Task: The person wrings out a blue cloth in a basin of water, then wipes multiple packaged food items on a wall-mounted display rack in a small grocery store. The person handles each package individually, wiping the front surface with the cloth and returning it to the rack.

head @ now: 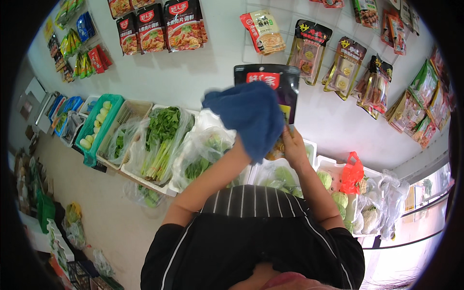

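Note:
A dark blue cloth (250,117) covers most of my left hand (242,148), so the fingers cannot be seen; only the wrist shows below it. The cloth lies across the front of a black seasoning packet (288,87) with a red logo panel and a yellow patch. My right hand (294,146) grips the lower right edge of this packet, thumb on the front. The packet is upright before the white wall, and much of its middle is hidden behind the cloth.
Black seasoning packets (151,32) hang on the wall at upper left. Gold-edged packets (309,52) hang on a wire grid to the right. Below stand foam boxes of bagged leafy greens (163,130), a green crate (90,127), and cabbages (339,199) near a red plastic bag (352,175).

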The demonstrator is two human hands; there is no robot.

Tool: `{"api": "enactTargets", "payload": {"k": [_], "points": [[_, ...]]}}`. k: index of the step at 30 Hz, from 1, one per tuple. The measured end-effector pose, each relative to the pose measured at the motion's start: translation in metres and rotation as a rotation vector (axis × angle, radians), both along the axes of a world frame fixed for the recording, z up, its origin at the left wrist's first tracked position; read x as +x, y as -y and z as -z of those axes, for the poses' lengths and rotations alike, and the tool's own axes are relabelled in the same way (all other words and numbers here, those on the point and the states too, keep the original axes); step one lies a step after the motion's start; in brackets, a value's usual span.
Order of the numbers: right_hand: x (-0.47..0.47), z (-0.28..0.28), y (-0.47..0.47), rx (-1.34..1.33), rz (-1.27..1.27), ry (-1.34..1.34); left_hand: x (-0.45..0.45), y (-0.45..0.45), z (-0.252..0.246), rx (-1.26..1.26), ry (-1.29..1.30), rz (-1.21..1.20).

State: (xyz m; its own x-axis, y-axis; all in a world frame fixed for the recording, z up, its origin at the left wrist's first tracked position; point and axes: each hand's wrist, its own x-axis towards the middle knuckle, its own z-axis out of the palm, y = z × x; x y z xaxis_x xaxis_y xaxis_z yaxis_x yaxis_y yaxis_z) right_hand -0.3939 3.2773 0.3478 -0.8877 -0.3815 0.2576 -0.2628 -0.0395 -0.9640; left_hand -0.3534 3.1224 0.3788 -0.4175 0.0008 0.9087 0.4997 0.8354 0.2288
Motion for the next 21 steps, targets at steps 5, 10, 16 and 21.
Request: {"api": "enactTargets", "payload": {"k": [5, 10, 16, 21], "points": [[0.01, -0.009, -0.003, 0.169, 0.078, -0.271, 0.004, -0.023, -0.008, -0.164, 0.015, 0.261], [0.024, -0.032, -0.016, 0.385, -0.125, 0.103, -0.002, -0.014, -0.013, 0.01, 0.034, 0.257], [0.012, -0.024, -0.016, 0.128, -0.031, 0.139, 0.028, -0.026, -0.016, -0.091, 0.099, 0.349], [-0.002, -0.028, -0.037, 0.414, 0.03, -0.205, 0.027, 0.011, -0.026, 0.183, 0.022, 0.525]]}}
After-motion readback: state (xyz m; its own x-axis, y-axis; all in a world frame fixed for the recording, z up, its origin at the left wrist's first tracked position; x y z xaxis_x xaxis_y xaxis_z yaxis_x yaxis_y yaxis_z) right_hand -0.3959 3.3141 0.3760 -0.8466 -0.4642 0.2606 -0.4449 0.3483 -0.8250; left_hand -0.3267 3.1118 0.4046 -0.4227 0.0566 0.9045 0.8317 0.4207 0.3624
